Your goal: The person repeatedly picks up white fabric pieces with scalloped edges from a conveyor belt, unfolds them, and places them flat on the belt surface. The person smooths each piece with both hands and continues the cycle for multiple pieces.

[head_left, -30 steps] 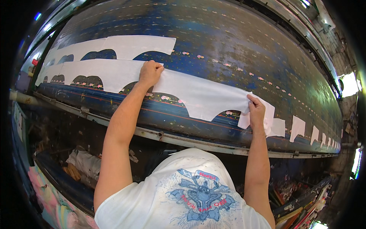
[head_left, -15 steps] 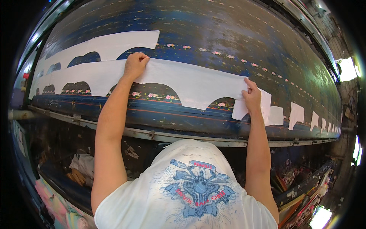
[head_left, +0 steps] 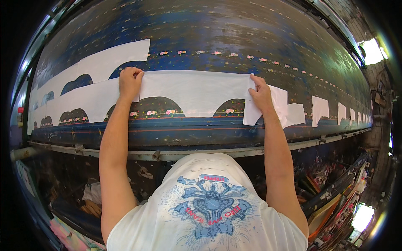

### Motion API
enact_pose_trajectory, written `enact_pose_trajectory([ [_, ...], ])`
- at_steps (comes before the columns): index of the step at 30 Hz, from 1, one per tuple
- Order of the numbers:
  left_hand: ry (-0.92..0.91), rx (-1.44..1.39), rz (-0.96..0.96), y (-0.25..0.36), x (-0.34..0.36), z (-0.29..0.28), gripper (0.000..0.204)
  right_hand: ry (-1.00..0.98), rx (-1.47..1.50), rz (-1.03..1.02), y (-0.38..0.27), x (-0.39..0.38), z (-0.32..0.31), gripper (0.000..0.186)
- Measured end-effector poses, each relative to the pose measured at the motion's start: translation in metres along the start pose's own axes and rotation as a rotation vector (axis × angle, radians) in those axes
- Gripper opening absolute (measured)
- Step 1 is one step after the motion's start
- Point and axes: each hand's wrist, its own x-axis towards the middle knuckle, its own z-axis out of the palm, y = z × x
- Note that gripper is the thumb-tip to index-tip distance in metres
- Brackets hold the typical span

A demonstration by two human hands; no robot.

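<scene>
A long white cut fabric piece with arched cut-outs along its lower edge lies on the dark, blue-stained table. My left hand pinches its upper left corner, where it meets a neighbouring white piece. At the upper right corner, my right hand grips the piece between thumb and fingers. Other white pieces overlap just right of that hand. Behind the panel, at the left, runs another row of white pieces.
Small printed motifs line the table. Smaller white pieces continue toward the right. A metal rail runs along the near edge, just beyond my body. Underneath are rolls, boards and crumpled white material. Bright openings show at the far right.
My view has shifted, so the held piece now appears more level and further left in the picture. Both hands have moved with it and still grip its top corners.
</scene>
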Motion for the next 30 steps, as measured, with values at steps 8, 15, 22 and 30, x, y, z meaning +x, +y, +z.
enact_pose_trajectory([
  [8,-0.343,0.316,0.643,0.074,-0.115,-0.012,0.103,-0.065,-0.101,0.025,-0.011,0.000,-0.008,0.067],
  [15,-0.352,0.191,0.781,0.131,-0.125,0.026,0.106,-0.031,-0.153,-0.048,0.004,0.014,-0.001,0.068],
  [22,-0.317,0.167,0.607,0.278,-0.097,0.115,0.111,-0.034,0.032,-0.047,-0.074,-0.006,0.006,0.069],
  [30,-0.302,0.111,0.688,0.358,-0.079,0.175,0.105,-0.095,-0.069,-0.101,-0.086,-0.090,-0.060,0.052],
])
